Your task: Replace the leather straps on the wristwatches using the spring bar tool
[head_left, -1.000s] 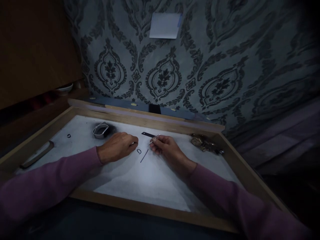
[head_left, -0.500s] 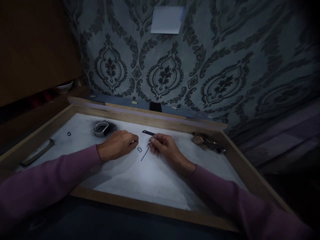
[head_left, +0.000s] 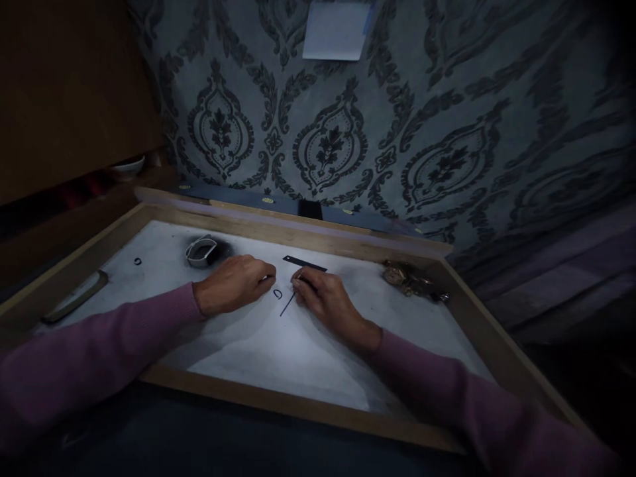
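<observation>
My left hand (head_left: pixel 236 285) rests over the white tray floor with its fingers curled together; whatever they hold, if anything, is hidden. Across from it my right hand (head_left: pixel 325 298) is closed in a pinch on something small and thin that I cannot make out. A slim dark stick or line (head_left: pixel 287 305) runs down and left from the right fingertips; whether they touch it is unclear. Between the hands lies a small dark loop (head_left: pixel 277 294). Just beyond the right hand is a flat dark strip (head_left: pixel 304 263) with a hole near one end.
A pale-banded watch (head_left: pixel 200 253) stands behind my left hand. Gold-coloured jewellery or a watch (head_left: pixel 405 278) lies in the right back corner. At left are a small dark curl (head_left: pixel 138 261) and a curved band (head_left: pixel 79 299). Wooden walls (head_left: pixel 298 404) border the tray.
My right hand has shifted slightly left and its fingers have drawn in, showing more of the dark strip. My left hand has barely moved.
</observation>
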{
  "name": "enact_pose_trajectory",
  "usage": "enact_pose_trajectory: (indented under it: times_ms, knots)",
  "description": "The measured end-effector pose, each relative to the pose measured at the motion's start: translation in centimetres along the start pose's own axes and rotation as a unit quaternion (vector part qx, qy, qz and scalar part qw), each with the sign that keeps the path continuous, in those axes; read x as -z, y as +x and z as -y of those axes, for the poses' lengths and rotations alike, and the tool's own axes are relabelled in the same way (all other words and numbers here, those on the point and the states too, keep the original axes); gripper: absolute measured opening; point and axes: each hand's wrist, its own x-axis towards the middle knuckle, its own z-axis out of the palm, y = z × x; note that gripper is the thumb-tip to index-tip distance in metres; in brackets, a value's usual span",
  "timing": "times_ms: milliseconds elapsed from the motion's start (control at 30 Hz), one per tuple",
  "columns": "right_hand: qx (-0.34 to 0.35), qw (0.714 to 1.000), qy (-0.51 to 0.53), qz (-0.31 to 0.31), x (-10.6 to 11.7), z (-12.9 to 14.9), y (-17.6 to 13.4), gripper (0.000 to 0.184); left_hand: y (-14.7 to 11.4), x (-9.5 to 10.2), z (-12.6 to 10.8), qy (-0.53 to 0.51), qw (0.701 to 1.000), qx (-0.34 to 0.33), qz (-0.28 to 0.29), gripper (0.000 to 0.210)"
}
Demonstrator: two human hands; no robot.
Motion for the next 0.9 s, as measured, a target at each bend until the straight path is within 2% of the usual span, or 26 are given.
enact_pose_trajectory:
  times_ms: [100,300,400,567,900]
  knots:
    - [-0.056,0.995,0.087,-0.012,-0.5,-0.3,-0.1,0.023,0.0,0.0,0.0,-0.001,1.0,-0.004,-0.006,0.028]
    - [-0.032,0.997,0.074,0.014,-0.5,0.0,-0.3,0.02,0.0,0.0,0.0,-0.005,1.0,-0.002,-0.005,0.027]
    - [-0.067,0.99,0.122,0.005,-0.5,0.0,-0.1,0.021,0.1,0.0,0.1,-0.006,1.0,-0.008,-0.007,0.027]
    - [-0.168,0.941,0.293,-0.013,-0.7,-0.7,0.4,0.028,0.1,-0.1,0.2,0.001,1.0,-0.005,-0.013,0.029]
    - [-0.22,0.899,0.379,-0.019,-0.1,-1.6,1.2,0.039,0.1,0.2,0.0,0.003,1.0,0.0,0.001,0.029]
